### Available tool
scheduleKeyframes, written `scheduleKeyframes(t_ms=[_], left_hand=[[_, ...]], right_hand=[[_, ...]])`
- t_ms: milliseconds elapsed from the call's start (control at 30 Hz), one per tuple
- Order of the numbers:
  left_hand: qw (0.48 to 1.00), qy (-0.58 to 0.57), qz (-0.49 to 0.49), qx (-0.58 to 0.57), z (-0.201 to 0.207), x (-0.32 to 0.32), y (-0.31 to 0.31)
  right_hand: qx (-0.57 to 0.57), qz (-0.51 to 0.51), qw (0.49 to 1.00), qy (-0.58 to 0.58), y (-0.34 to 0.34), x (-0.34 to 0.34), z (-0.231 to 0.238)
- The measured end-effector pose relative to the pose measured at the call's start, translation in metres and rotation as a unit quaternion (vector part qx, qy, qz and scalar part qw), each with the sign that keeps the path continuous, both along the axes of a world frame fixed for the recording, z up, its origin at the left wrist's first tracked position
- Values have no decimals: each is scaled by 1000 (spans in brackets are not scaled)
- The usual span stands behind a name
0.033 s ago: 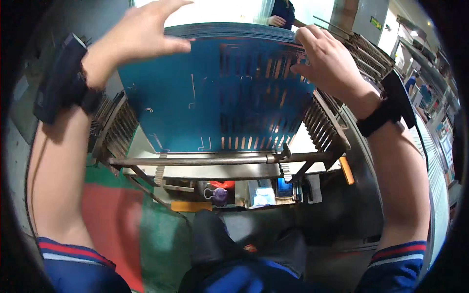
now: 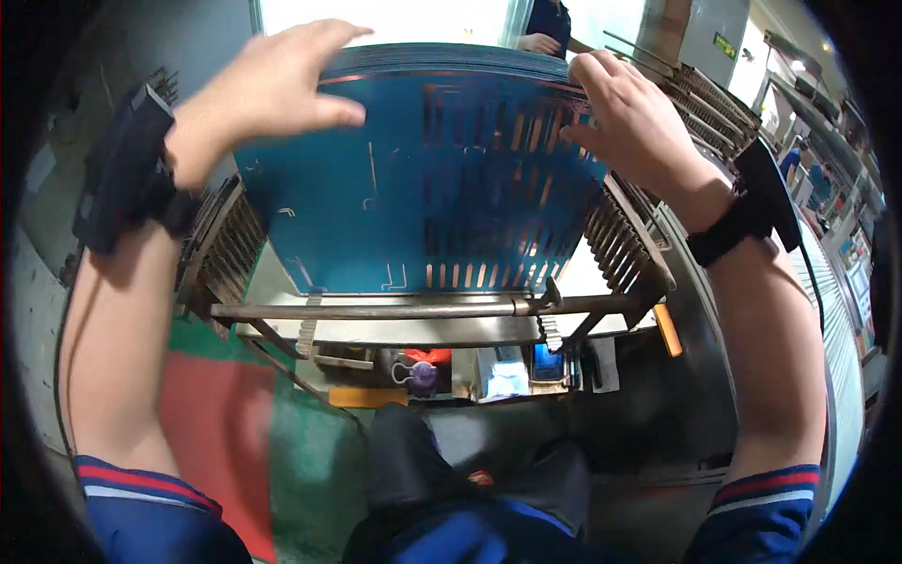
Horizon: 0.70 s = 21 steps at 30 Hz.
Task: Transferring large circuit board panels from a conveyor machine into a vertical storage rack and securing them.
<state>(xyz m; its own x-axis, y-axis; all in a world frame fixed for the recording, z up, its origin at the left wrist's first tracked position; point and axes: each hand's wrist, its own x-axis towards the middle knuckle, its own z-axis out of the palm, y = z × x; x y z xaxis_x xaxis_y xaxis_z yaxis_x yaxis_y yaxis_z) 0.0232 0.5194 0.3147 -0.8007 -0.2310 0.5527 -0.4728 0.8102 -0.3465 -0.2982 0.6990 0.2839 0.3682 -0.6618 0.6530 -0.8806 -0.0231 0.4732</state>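
A stack of blue circuit board panels (image 2: 357,207) with copper-coloured slots and lines on its front face stands upright in a metal rack (image 2: 404,310). My left hand (image 2: 272,85), slightly blurred, is at the upper left of the stack with fingers stretched out and thumb apart. Nothing shows in it; whether it touches the edge is unclear. At the top right corner, my right hand (image 2: 625,113) curls its fingers over the panels' upper edge, thumb against the front face. Both wrists wear black strapped devices.
Slotted rack sides flank the panels. Below is a shelf holding a purple lidded container (image 2: 423,378), a pale blue packet (image 2: 504,374) and a yellow-orange bar (image 2: 368,397). Another person (image 2: 545,33) stands beyond the stack. A second slotted rack (image 2: 709,103) is at the far right.
My left hand and forearm have shifted slightly right and down beside the top edge. My right hand and the panels look the same.
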Motion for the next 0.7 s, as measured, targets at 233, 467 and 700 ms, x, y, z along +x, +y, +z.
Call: scheduleKeyframes(t_ms=[233,467,700], left_hand=[[999,33,-13,33,-31,35,12],[995,76,-5,-71,-47,40,9],[993,102,-10,-56,-41,46,7]], right_hand=[[1,-7,1000,-6,2,16,-4],[5,-23,1000,-11,6,15,5],[37,-17,999,-21,1,18,14]])
